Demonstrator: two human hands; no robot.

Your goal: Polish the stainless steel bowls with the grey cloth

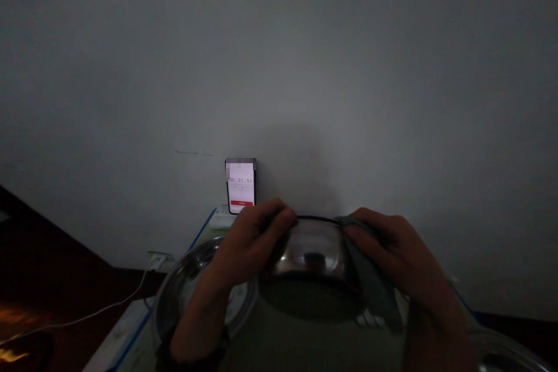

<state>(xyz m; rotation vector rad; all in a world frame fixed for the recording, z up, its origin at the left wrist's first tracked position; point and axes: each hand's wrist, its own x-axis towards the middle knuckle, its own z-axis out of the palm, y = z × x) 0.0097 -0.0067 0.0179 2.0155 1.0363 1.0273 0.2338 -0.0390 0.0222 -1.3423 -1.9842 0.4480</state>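
A shiny metal bowl [314, 250] is held up in front of me, tilted so that its outside and dark base face me. My left hand [261, 232] is closed on its left rim, thumb toward me. On the other side, my right hand [383, 238] pinches the right rim through a grey-green cloth [377, 285], which hangs down along the bowl's side. The inside of the bowl is hidden from me. Behind my left forearm sits a wide metal basin [168, 296], partly covered by the arm.
A phone [241, 186] showing a running timer leans against the grey wall [279, 58]. Several small white objects [370, 319] lie under the cloth. Another metal vessel [505, 346] shows at lower right. A white cable [117, 302] runs from a plug off to the left.
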